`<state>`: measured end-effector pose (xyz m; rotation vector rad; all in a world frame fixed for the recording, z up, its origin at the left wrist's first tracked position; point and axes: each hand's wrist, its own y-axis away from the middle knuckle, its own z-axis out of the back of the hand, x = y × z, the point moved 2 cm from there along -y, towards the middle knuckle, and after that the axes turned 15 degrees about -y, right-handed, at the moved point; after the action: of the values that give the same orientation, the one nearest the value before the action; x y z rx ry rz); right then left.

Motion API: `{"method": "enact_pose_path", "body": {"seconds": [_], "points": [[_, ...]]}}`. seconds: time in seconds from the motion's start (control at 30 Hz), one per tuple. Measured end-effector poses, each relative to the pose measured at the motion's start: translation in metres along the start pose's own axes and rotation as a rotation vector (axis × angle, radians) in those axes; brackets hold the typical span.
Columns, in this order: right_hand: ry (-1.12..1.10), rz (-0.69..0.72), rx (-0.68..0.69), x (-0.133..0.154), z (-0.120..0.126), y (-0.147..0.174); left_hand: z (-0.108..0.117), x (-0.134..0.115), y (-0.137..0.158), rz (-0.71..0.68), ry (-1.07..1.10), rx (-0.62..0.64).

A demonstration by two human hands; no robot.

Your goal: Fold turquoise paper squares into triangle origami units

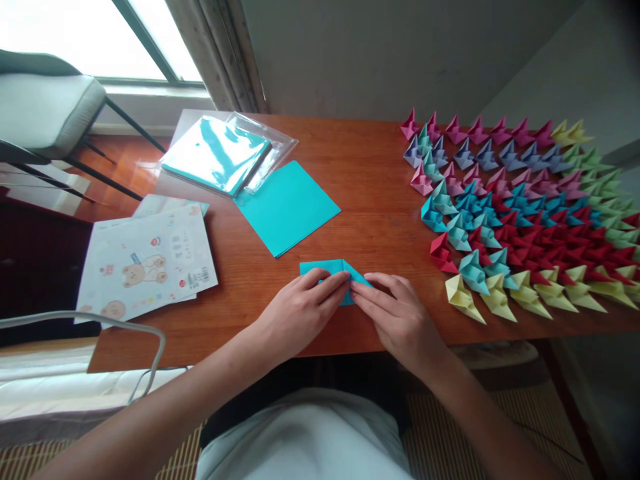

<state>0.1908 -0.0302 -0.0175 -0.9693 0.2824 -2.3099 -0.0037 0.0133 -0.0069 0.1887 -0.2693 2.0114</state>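
Observation:
A partly folded sheet of turquoise origami paper [323, 267] lies near the table's front edge, its right corner slanting down from a middle crease. My left hand [310, 303] presses on it from the left, fingers closed together at the crease. From the right, my right hand [397, 313] has its fingertips on the slanted corner, with the thumb and fingers drawn together. Both hands cover much of the paper's lower part. Just beyond them lies a small stack of flat turquoise paper [289, 208].
Rows of folded paper pieces [540, 233] in several colours cover the table's right side. A plastic-wrapped paper pack [217, 155] and bear-printed packaging [150, 263] lie at the left. A grey cable or bar [120, 319] crosses the lower left; a chair [50, 107] stands by the window.

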Motion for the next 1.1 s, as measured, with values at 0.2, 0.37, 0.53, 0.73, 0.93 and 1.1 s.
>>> {"method": "enact_pose_path", "body": {"seconds": [0.2, 0.37, 0.53, 0.73, 0.93, 1.1], "points": [[-0.004, 0.005, 0.003, 0.0002, 0.0, -0.0001, -0.0008, 0.0002, 0.0007, 0.033, 0.032, 0.014], [-0.022, -0.003, -0.003, 0.0003, 0.0009, -0.0001, 0.0, 0.0005, 0.0002, 0.017, 0.008, -0.015], [-0.027, -0.001, 0.003, -0.0004, 0.001, -0.0002, 0.0015, 0.0012, -0.0014, 0.015, -0.052, -0.084], [-0.04, 0.011, 0.002, -0.0001, 0.0013, -0.0002, -0.0011, 0.0003, -0.0007, 0.024, -0.05, -0.125], [-0.049, 0.001, 0.015, -0.0011, 0.0015, 0.0004, -0.0013, 0.0004, -0.0001, 0.021, -0.045, -0.134], [-0.066, -0.008, 0.016, -0.0013, 0.0022, 0.0004, -0.0005, 0.0011, -0.001, 0.02, -0.044, -0.128]]}}
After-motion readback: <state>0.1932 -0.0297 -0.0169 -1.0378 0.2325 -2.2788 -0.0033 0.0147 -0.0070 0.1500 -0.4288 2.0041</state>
